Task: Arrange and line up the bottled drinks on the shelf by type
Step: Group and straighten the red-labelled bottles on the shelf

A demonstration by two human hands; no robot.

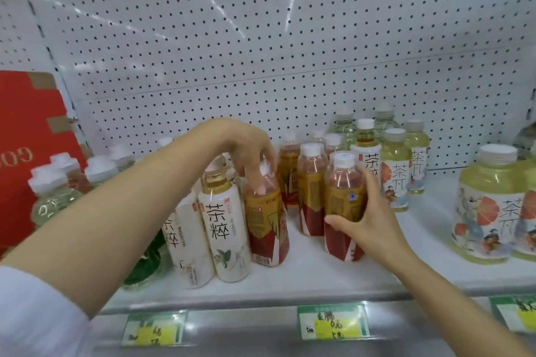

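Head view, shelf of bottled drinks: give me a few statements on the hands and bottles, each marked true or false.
1. The left hand grips a red-and-gold bottle from above, near its cap. True.
2. The right hand is empty. False: it wraps another red-and-gold bottle at its side.
3. A white-labelled tea bottle stands directly left of the left hand's bottle. True.
4. The shelf's back panel is solid glass. False: it is white pegboard.
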